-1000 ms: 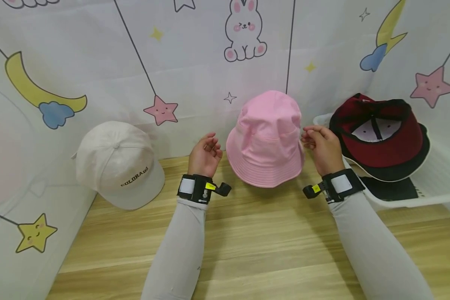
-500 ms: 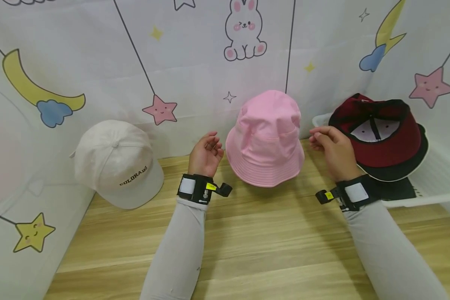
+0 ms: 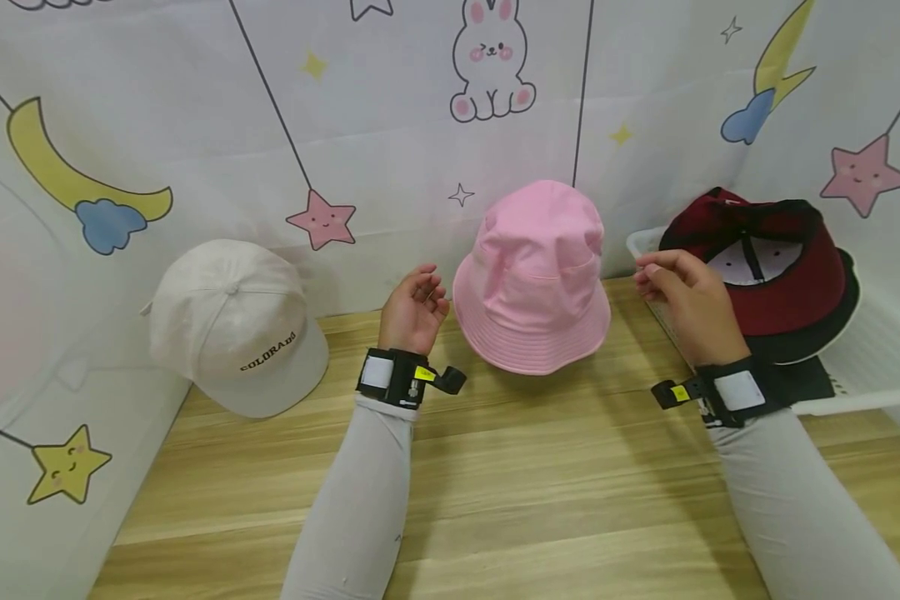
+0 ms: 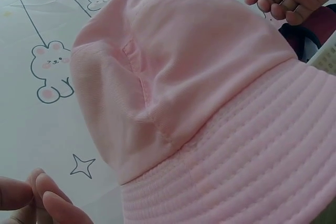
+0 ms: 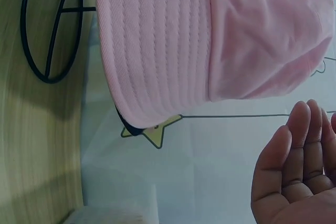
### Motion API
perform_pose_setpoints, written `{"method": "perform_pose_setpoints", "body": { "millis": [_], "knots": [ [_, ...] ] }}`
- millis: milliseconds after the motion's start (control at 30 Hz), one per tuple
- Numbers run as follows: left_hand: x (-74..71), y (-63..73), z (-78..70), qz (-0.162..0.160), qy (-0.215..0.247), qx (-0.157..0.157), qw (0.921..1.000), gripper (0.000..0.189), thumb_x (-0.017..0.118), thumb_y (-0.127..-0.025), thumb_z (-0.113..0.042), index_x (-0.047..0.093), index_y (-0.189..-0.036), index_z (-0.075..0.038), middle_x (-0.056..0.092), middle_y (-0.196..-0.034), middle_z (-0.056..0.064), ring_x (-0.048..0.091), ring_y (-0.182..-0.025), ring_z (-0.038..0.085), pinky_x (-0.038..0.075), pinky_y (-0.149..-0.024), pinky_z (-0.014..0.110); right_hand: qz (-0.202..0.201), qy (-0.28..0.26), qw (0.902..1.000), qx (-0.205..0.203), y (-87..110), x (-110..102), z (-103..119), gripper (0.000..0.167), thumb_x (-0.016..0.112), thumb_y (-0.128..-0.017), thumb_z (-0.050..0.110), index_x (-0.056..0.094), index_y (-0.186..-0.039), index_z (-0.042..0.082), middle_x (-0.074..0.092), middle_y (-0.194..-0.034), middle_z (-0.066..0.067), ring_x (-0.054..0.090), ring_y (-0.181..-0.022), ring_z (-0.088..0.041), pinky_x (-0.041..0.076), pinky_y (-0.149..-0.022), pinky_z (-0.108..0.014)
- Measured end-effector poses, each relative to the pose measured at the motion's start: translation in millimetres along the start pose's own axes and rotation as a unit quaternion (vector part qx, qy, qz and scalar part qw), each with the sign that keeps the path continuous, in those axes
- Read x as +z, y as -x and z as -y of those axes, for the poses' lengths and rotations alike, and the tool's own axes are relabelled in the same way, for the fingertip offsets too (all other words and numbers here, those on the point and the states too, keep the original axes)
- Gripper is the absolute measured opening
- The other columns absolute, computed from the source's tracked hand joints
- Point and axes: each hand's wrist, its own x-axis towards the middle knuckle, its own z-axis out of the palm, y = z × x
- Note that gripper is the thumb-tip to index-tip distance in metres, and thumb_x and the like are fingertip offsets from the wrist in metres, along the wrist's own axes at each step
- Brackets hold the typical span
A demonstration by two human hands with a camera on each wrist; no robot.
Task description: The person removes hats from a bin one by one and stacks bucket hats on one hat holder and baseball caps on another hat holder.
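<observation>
A pink bucket hat [image 3: 536,279] sits crown up near the back of the table, between my two hands. Under its brim, the right wrist view shows a black wire stand [image 5: 52,30] with a ring base. Left of the hat is my left hand [image 3: 414,312], its fingers loosely bent and holding nothing. My right hand [image 3: 686,304] is apart from the hat on its right, in front of the basket's near corner in the head view. Its fingers are relaxed, and the right wrist view shows nothing in its palm.
A cream cap [image 3: 232,325] lettered COLORADO stands at the left, against the patterned cloth [image 3: 390,108] behind the table. At the right, a white basket [image 3: 870,404] holds a dark red cap [image 3: 787,304] lying inside a black one [image 3: 802,346]. The table [image 3: 540,483] is wood-grained.
My right hand has moved to the right, away from the pink bucket hat and toward the basket. The left hand and the hats have stayed in place.
</observation>
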Motion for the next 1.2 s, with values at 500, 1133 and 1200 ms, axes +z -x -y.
{"method": "perform_pose_setpoints", "body": {
  "millis": [500,1133,1200],
  "knots": [
    [1.0,0.8,3.3,-0.001,-0.007,0.003,1.0000,0.014,0.049,-0.103,-0.011,0.063,-0.100,-0.012,0.061,-0.083,-0.002,0.053,-0.074,0.011,0.045,-0.065,0.019,-0.095,-0.020,0.9947,-0.034,-6.2,-11,-1,0.017,0.057,-0.102,0.010,0.067,-0.114,0.005,0.069,-0.090,0.005,0.067,-0.084,-0.008,0.053,-0.078,-0.014],
    [2.8,1.5,4.3,-0.001,-0.008,-0.001,1.0000,0.012,0.049,-0.103,-0.011,0.062,-0.102,-0.011,0.059,-0.086,-0.001,0.053,-0.075,0.011,0.045,-0.066,0.020,-0.200,0.129,0.9712,0.011,-14.4,-41,-3,0.026,0.056,-0.103,0.024,0.066,-0.126,0.018,0.064,-0.100,0.023,0.060,-0.098,0.005,0.042,-0.089,-0.015],
    [2.6,1.3,4.3,0.000,-0.007,-0.002,1.0000,0.013,0.049,-0.103,-0.011,0.062,-0.102,-0.011,0.059,-0.086,-0.001,0.053,-0.075,0.011,0.045,-0.066,0.020,-0.207,0.127,0.9700,0.012,-14.9,-44,-3,0.026,0.057,-0.102,0.024,0.066,-0.126,0.019,0.064,-0.100,0.023,0.059,-0.098,0.006,0.041,-0.088,-0.015]
  ]
}}
